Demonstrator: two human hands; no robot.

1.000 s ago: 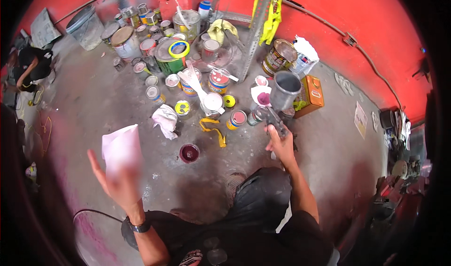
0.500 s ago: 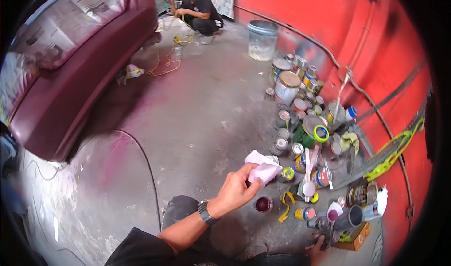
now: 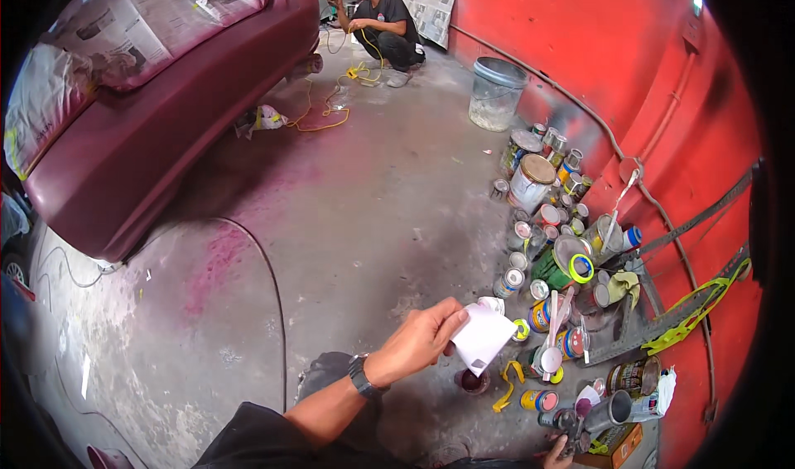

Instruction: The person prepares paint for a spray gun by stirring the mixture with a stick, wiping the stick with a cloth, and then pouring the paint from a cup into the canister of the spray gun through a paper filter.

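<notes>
My left hand (image 3: 418,342), with a dark watch on its wrist, pinches a folded piece of white paper (image 3: 480,336) between thumb and fingers. The paper hangs just above a small cup of dark red paint (image 3: 474,381) on the floor and partly covers it. At the lower edge, the fingers of my right hand (image 3: 557,452) close round the dark handle of what looks like a spray gun (image 3: 571,423). Next to the gun are an open grey cup (image 3: 611,409) and a white paper piece stained purple (image 3: 586,401); whether the cup belongs to the gun I cannot tell.
Several paint cans (image 3: 534,179) crowd along the red wall (image 3: 571,22). Yellow tape strips (image 3: 507,386) lie near the paint cup. A maroon car bumper (image 3: 182,113) and masked car stand left. A hose (image 3: 269,295) crosses the floor. Another person (image 3: 385,26) squats at the back.
The white paper has turned, its flat face now showing and a corner pointing down towards the paint cup. The view has shifted, so the surroundings sit further right. My right hand still grips the gun.
</notes>
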